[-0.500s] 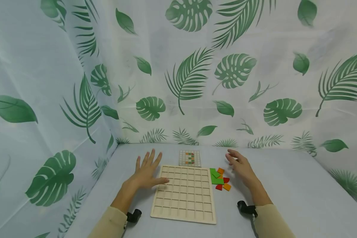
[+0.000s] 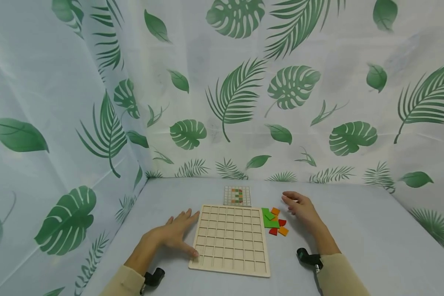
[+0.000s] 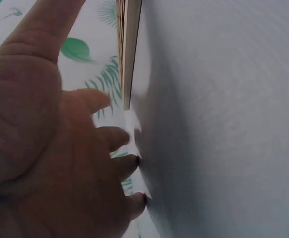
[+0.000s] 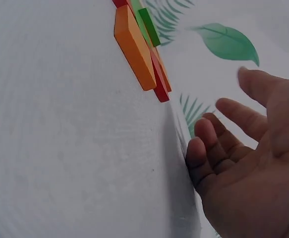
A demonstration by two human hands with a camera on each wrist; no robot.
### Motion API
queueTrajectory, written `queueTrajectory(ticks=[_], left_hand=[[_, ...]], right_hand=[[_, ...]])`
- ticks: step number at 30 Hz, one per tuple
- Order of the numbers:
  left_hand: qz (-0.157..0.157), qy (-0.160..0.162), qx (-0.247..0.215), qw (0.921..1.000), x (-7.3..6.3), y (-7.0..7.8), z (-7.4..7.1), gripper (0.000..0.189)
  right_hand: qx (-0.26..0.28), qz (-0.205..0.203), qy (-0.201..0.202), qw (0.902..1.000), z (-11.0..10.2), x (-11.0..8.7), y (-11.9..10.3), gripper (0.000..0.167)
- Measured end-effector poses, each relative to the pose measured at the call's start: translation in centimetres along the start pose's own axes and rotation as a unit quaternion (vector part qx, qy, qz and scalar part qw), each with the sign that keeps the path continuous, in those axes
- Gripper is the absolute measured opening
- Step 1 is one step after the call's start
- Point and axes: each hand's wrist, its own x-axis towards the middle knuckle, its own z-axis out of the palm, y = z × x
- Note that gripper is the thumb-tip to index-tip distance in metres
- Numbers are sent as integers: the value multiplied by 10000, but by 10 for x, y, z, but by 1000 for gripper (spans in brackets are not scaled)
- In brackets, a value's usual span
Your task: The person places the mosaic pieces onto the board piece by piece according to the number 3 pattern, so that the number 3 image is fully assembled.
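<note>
A square wooden grid board (image 2: 229, 240) lies on the white cloth with its cells bare. My left hand (image 2: 175, 233) is at the board's left edge, fingers spread, its thumb over the lower left corner. In the left wrist view the board (image 3: 129, 54) shows edge-on, just beyond the fingers of the left hand (image 3: 80, 144). My right hand (image 2: 303, 209) holds nothing, its fingers loosely bent, to the right of a small heap of green pieces (image 2: 271, 223), orange pieces (image 2: 283, 231) and red pieces (image 2: 273, 232). In the right wrist view an orange piece (image 4: 134, 49) stands out from the heap.
Behind the board lies a pattern card (image 2: 237, 196) with a small grid and coloured squares. A leaf-printed curtain (image 2: 244, 94) rises at the back and left of the table (image 2: 355, 222). Small black cameras sit at both wrists.
My left hand has come down and nearer along the board's left edge, its thumb now at the lower corner. The right hand has dipped slightly.
</note>
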Motion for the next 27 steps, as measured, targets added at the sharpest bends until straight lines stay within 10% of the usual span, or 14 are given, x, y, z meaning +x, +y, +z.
queueTrajectory(ticks=[12,27], left_hand=[[10,-436,54,9990,-5,1,-3,140],[30,-393,110,9992,-3,-2,0,139]], right_hand=[[-1586,-666,-333,9845,14,1,-5,36],[-1448,-598,-320,9871,20,-3,-9,21]])
